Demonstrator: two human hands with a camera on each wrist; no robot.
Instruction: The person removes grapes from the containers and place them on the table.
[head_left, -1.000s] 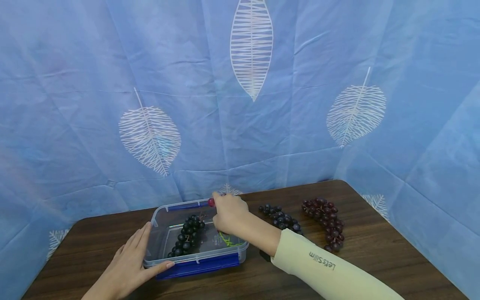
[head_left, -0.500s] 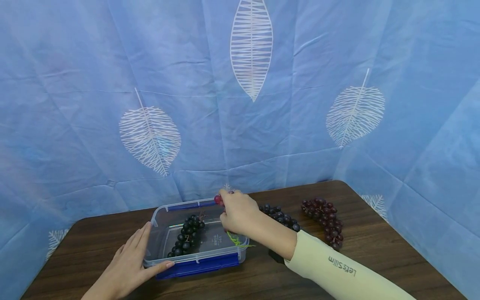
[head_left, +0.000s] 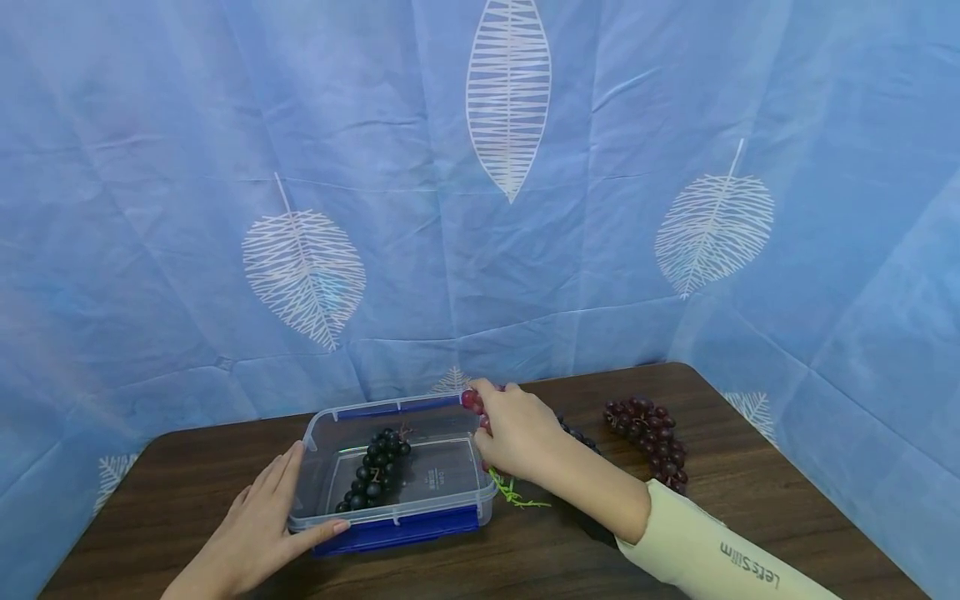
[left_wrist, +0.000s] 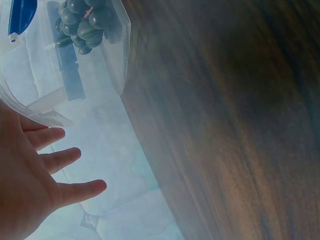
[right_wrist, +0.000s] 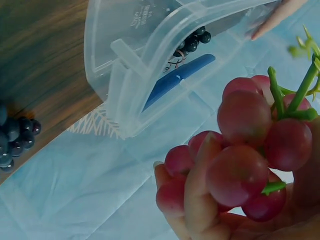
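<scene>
A clear plastic food container (head_left: 401,528) with blue side clips stands lidless on the table. In it lies a bunch of black grapes (head_left: 375,471). My left hand (head_left: 247,525) rests against the container's left end, fingers straight along the wall and thumb at the front rim. At the container's right end, above the rim, my right hand (head_left: 521,433) grips a bunch of red grapes (right_wrist: 237,175). Its fingers curl round the fruit in the right wrist view, and the green stem (head_left: 513,492) hangs below the hand in the head view.
Right of the container, another bunch of black grapes (right_wrist: 17,137) lies on the dark wooden table (head_left: 750,508), partly hidden by my right arm in the head view. Farther right is a bunch of dark red grapes (head_left: 652,442). A blue patterned curtain (head_left: 570,250) hangs behind the table.
My right hand has moved right, carrying the red grapes from over the container's inside to its right end. My left hand has stayed in place at the container.
</scene>
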